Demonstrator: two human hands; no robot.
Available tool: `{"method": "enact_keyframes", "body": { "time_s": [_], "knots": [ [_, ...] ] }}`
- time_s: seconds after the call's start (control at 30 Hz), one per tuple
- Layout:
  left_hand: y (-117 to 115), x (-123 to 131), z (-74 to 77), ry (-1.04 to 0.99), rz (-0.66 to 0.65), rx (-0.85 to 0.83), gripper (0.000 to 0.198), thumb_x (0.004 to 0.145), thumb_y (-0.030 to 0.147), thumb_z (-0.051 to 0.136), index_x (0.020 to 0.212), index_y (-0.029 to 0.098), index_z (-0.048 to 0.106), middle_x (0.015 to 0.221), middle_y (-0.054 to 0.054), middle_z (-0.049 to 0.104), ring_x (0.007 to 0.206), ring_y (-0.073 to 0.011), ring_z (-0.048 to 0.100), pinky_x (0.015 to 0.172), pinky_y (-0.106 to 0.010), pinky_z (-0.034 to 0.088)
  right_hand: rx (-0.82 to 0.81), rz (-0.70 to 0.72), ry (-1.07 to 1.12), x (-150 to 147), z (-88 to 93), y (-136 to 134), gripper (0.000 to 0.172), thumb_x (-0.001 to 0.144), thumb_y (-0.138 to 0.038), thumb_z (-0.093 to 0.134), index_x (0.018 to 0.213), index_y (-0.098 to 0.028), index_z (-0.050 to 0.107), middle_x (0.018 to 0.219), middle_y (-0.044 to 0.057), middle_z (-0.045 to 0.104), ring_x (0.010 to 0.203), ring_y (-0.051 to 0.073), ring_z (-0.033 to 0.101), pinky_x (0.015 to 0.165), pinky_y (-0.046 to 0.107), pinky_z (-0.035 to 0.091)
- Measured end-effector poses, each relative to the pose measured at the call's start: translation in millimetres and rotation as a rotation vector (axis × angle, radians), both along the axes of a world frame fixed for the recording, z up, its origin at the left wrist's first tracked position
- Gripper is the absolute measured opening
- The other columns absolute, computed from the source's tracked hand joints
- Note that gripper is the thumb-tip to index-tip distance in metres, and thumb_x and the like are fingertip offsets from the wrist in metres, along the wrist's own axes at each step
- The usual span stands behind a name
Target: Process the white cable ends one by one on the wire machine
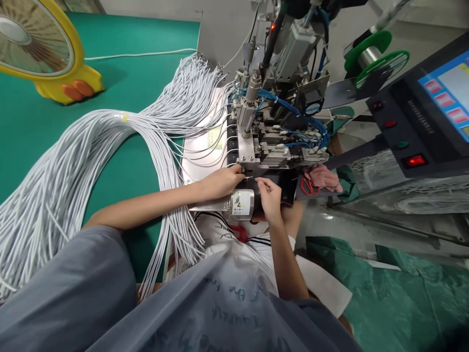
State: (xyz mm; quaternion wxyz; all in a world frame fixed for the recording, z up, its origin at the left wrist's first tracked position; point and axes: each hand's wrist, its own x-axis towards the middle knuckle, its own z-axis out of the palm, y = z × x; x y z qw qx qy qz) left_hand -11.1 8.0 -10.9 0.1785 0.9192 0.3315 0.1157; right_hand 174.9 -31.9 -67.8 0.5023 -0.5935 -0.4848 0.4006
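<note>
At the front edge of the machine, my left hand is closed in a pinch on a cable end, whose thin wire tip pokes out past the fingers. Just to the right, my right hand is also pinched, its fingertips close to that tip; what it holds is too small to make out. Below my hands sits a metal container with a white label. Several white cables run over the pale metal plate into the clamping machine.
A thick bundle of white cables drapes over the green table, beside a yellow fan. On the right are a control panel, a green wire spool, a pink cloth and a dark phone-like slab.
</note>
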Motion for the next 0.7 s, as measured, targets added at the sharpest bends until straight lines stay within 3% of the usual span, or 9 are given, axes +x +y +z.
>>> {"method": "enact_keyframes", "body": {
  "time_s": [0.1, 0.23, 0.37, 0.5, 0.7],
  "knots": [
    [6.3, -0.6, -8.6, 0.110, -0.004, 0.031, 0.030, 0.091, 0.013, 0.036, 0.101, 0.008, 0.064, 0.092, -0.010, 0.055, 0.060, -0.0096, 0.053, 0.060, -0.024, 0.045, -0.093, 0.048, 0.048, 3.1, -10.5, 11.5, 0.022, 0.076, -0.036, 0.057, 0.080, -0.016, 0.068, 0.073, 0.004, 0.063, 0.063, 0.014, 0.053, 0.059, 0.027, 0.042],
    [5.6, 1.1, -9.9, 0.151, -0.013, 0.019, 0.031, 0.092, 0.014, 0.034, 0.102, 0.008, 0.062, 0.095, -0.011, 0.054, 0.060, -0.0099, 0.054, 0.061, -0.025, 0.047, -0.144, 0.067, 0.134, -3.9, -7.3, 18.2, 0.024, 0.072, -0.040, 0.060, 0.075, -0.016, 0.066, 0.066, 0.002, 0.061, 0.060, 0.013, 0.052, 0.052, 0.024, 0.038],
    [5.0, 1.5, -5.0, 0.158, -0.020, 0.010, 0.031, 0.091, 0.013, 0.035, 0.104, 0.007, 0.062, 0.095, -0.011, 0.055, 0.061, -0.0108, 0.056, 0.060, -0.025, 0.047, -0.177, 0.074, 0.183, -7.4, -4.2, 22.0, 0.021, 0.069, -0.037, 0.063, 0.069, -0.016, 0.063, 0.058, -0.001, 0.056, 0.055, 0.011, 0.049, 0.050, 0.023, 0.038],
    [5.5, 0.4, -3.6, 0.157, -0.045, 0.048, 0.035, 0.088, 0.009, 0.039, 0.118, 0.012, 0.057, 0.094, -0.009, 0.056, 0.062, -0.0102, 0.057, 0.061, -0.023, 0.047, -0.190, 0.101, 0.186, -6.3, -7.2, 24.2, 0.022, 0.069, -0.038, 0.063, 0.069, -0.016, 0.061, 0.057, -0.002, 0.054, 0.054, 0.011, 0.048, 0.050, 0.023, 0.038],
    [5.9, 0.4, -5.3, 0.214, -0.079, 0.111, 0.033, 0.090, 0.011, 0.041, 0.118, 0.012, 0.056, 0.105, -0.012, 0.054, 0.066, -0.0125, 0.059, 0.061, -0.026, 0.048, -0.180, 0.221, 0.136, -3.1, -9.8, 27.0, 0.025, 0.077, -0.042, 0.055, 0.070, -0.018, 0.056, 0.058, -0.003, 0.051, 0.054, 0.010, 0.047, 0.049, 0.022, 0.037]
  ]
}}
